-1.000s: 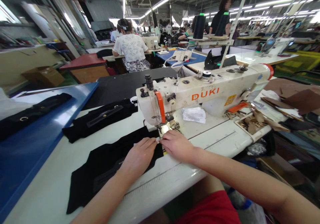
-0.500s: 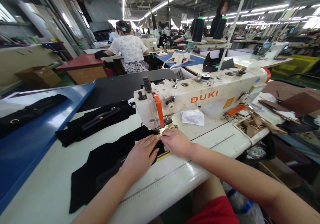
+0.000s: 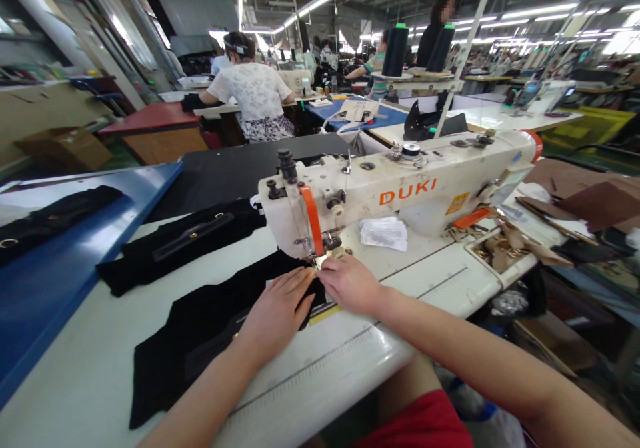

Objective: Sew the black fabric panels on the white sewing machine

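Note:
A black fabric piece (image 3: 175,335) lies flat on the white table, its far end under the presser foot of a white sewing machine (image 3: 425,168). On top of it rests my left hand (image 3: 275,311), palm down with fingers stretched toward the needle. My right hand (image 3: 353,287) is at the fabric's edge just right of the needle, thumb and fingers pressed together on it; its fingertips meet those of the left. A small white bit shows beside the left fingers. The stitching point itself is mostly hidden by my fingers.
Another black piece (image 3: 185,238) with a strap and gold stud lies behind. White labels (image 3: 384,233) are stacked under the machine arm. A tray (image 3: 500,251) of brown scraps and metal bits sits right. A blue board (image 3: 95,255) slopes left. A co-worker (image 3: 255,91) sits ahead.
The view has shifted slightly, moving the scene a little left. Both hands stay at the needle on the black fabric piece; no clear feed of the fabric shows.

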Demonstrator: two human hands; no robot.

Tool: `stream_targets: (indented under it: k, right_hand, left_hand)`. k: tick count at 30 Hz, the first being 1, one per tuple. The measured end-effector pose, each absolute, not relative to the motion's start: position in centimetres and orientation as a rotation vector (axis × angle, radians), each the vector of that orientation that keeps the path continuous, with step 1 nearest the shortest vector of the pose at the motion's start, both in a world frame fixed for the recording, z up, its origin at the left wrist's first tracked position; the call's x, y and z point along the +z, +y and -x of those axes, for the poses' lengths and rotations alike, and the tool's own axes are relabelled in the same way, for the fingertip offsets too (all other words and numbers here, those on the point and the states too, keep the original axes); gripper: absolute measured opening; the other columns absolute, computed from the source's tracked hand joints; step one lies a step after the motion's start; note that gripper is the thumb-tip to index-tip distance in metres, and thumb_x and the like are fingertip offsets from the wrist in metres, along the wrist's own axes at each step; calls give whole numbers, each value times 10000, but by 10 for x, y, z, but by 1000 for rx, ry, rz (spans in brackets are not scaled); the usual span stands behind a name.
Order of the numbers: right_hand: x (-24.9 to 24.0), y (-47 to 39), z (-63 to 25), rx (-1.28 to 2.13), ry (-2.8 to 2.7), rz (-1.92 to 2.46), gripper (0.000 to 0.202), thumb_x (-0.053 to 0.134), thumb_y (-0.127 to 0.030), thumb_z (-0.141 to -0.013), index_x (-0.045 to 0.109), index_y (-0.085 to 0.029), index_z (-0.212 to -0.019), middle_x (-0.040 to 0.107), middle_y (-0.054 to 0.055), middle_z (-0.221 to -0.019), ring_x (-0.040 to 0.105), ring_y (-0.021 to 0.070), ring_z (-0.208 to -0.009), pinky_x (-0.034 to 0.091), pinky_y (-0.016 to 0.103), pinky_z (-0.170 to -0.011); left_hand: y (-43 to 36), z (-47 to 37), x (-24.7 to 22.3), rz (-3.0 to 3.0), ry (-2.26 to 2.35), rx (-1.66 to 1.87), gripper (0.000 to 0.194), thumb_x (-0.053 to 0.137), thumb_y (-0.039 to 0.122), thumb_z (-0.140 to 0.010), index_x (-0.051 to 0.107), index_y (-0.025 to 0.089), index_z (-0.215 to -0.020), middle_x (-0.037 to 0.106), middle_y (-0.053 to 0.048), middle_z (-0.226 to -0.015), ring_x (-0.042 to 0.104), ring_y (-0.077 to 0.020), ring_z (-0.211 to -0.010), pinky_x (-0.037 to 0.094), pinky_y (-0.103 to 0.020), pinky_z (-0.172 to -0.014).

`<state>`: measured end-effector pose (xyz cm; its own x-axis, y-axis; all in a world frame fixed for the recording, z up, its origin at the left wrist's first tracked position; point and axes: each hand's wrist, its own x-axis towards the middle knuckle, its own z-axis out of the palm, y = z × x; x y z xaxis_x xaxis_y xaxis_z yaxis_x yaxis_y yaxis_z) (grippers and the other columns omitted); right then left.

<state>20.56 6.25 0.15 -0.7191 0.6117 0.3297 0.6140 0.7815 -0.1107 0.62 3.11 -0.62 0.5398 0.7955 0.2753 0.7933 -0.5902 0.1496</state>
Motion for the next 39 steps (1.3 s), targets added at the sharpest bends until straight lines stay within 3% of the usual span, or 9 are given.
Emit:
stream_targets:
  k: [20, 27, 29, 32, 34, 39]
  right_hand:
    - [-1, 62, -208, -50, -2585, 934, 197, 505, -143, -915, 669, -136, -805, 627, 72, -817, 513, 197, -792, 396, 318, -775]
    - [-3, 55, -212, -26, -2470, 882, 172, 535, -137, -894, 670, -153, -789, 624, 58, -789, 501, 183, -770, 401, 299, -743]
    - [-5, 53, -212, -15, -2436, 853, 182, 529, -136, -901, 679, -157, -800, 627, 60, -791, 509, 184, -781, 409, 300, -750]
    - [-7, 52, -212, 12, -2411, 828, 177, 530, -136, -905, 688, -162, -832, 635, 65, -806, 523, 190, -790, 423, 311, -756]
    - [-8, 51, -212, 35, -2411, 817, 167, 536, -129, -899, 691, -165, -848, 637, 67, -810, 532, 193, -793, 434, 317, -755]
    - [-9, 51, -211, 61, -2398, 800, 178, 534, -122, -898, 700, -174, -859, 642, 65, -806, 555, 195, -798, 458, 318, -747]
  left_hand:
    - [49, -6, -5, -2725, 1498, 448, 447, 390, 356, -954, 607, 107, -1256, 623, -159, -1290, 567, -290, -1214, 450, -477, -1035]
    - [7, 16, 3, -2773, 1526, 318, 434, 385, 347, -966, 541, 172, -1331, 562, -94, -1382, 504, -237, -1293, 411, -452, -1075]
    - [-14, 27, 12, -2808, 1600, 337, 483, 426, 389, -950, 478, 189, -1387, 512, -94, -1428, 436, -260, -1348, 348, -501, -1110]
    - [-51, 48, 25, -2806, 1814, 427, 736, 540, 494, -866, 306, 183, -1490, 399, -129, -1505, 325, -326, -1407, 292, -557, -1125]
    - [-77, 67, 24, -2789, 1862, 370, 825, 603, 493, -798, 282, 208, -1502, 407, -120, -1503, 384, -336, -1373, 376, -519, -1088]
    - [-105, 123, 14, -2638, 1959, 127, 526, 491, 200, -747, 602, 235, -1260, 673, -60, -1230, 652, -259, -1095, 549, -370, -931]
